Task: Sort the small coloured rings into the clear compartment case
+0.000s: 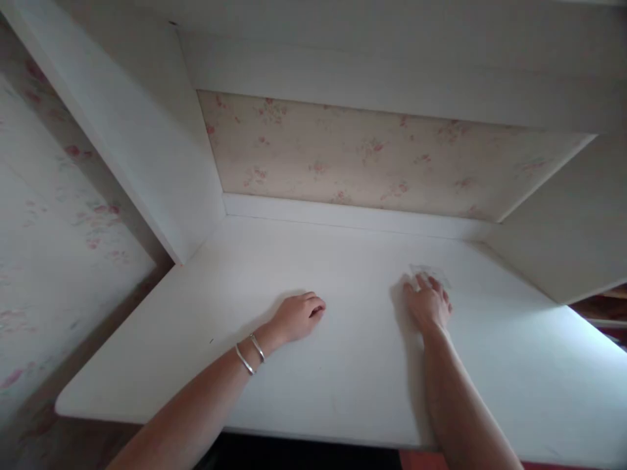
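My left hand (298, 316) rests on the white desktop (274, 254) near its middle, fingers curled in a loose fist with nothing showing in them. Two silver bangles (251, 355) circle the left wrist. Farther right, my right hand (430, 301) lies palm down with bent fingertips on a thin, pale, partly see-through sheet (435, 273). It looks crumpled and lies flat against the desktop. The hand covers part of it, and I cannot tell whether it is a wipe or a plastic wrapper.
White side panels (142, 130) stand at the left and right (578, 222) of the desk. A white shelf (392, 72) runs overhead. Behind is floral wallpaper (333, 156) above a low white back strip (353, 217). A small dark speck (211, 341) lies left of my left wrist.
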Motion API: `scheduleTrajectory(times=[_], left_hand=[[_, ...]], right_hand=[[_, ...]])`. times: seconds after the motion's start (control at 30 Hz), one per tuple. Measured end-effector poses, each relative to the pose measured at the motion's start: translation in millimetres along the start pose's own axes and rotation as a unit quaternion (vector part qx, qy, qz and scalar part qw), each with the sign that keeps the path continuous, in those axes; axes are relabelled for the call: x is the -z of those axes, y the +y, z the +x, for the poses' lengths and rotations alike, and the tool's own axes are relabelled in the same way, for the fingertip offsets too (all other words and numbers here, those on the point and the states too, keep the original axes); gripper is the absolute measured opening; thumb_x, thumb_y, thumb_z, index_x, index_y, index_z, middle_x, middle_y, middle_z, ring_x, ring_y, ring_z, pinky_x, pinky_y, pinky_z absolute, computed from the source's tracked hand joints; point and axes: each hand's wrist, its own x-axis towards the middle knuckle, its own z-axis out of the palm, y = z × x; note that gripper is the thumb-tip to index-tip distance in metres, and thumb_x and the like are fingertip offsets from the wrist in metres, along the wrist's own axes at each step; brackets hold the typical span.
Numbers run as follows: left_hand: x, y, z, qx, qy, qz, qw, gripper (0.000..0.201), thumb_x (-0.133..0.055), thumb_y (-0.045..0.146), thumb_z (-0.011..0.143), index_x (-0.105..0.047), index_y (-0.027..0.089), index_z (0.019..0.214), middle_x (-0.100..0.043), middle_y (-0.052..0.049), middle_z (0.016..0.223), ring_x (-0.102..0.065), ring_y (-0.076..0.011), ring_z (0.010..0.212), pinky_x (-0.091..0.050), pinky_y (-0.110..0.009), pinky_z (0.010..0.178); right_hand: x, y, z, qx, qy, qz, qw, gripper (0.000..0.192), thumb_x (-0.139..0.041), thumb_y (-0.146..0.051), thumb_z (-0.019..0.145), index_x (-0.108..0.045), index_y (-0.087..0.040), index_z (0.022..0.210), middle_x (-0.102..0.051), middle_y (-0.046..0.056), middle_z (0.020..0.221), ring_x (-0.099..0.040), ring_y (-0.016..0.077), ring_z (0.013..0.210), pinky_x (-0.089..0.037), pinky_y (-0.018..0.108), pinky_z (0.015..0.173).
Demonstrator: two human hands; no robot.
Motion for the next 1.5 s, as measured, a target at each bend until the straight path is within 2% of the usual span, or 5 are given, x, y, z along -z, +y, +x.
scheduleTrajectory(times=[0.2,0.73,0.9,1.1,1.5], left_hand=[[0.1,0,1,-0.004,0.0,0.002,1.0,0.02,-0.046,0.027,0.09,-0.066,0.022,0.092,-0.066,-0.001,0.092,-0.06,-0.0141,0.082,-0.045,-0.025,0.075],[-0.1,1,-1,0.034,0.01,-0.031,0.999,0.027,-0.052,0.03,0.086,-0.059,0.022,0.111,-0.059,-0.003,0.111,-0.061,-0.0139,0.083,-0.048,-0.026,0.077],[0.8,3,1,0.089,0.052,-0.098,0.99,0.076,-0.068,0.045,0.071,-0.036,0.019,0.135,-0.046,-0.011,0.132,-0.061,-0.0169,0.085,-0.051,-0.031,0.075],[-1.0,4,1,0.084,0.067,-0.165,0.98,0.1,-0.075,0.035,0.064,-0.018,0.023,0.144,-0.039,-0.014,0.14,-0.056,-0.0246,0.108,-0.048,-0.037,0.088],[-8.6,7,2,0.05,0.103,-0.264,0.958,0.097,-0.074,0.024,0.063,-0.022,0.021,0.144,-0.039,-0.014,0.141,-0.049,-0.0278,0.119,-0.043,-0.042,0.098]], right_hand=[[1,0,1,-0.02,0.099,-0.012,0.995,0.06,-0.041,-0.057,0.081,-0.045,-0.028,0.133,-0.045,0.014,0.128,-0.038,0.0369,0.117,-0.031,0.053,0.092],[-5,-48,-32,0.151,-0.053,0.078,0.984,0.063,-0.05,-0.063,0.078,-0.057,-0.021,0.124,-0.048,0.013,0.129,-0.054,0.025,0.104,-0.041,0.038,0.092],[-3,-84,-77,0.217,-0.132,0.248,0.935,0.058,-0.047,-0.059,0.083,-0.058,-0.019,0.123,-0.062,0.01,0.113,-0.06,0.0191,0.084,-0.047,0.035,0.081],[4,-115,-126,0.306,-0.215,0.341,0.862,0.053,-0.055,-0.05,0.083,-0.055,-0.02,0.128,-0.056,0.01,0.126,-0.056,0.0207,0.108,-0.044,0.035,0.094],[2,-115,-125,0.278,-0.194,0.355,0.871,0.053,-0.057,-0.053,0.081,-0.059,-0.022,0.124,-0.064,0.009,0.118,-0.061,0.0244,0.104,-0.047,0.041,0.091]])
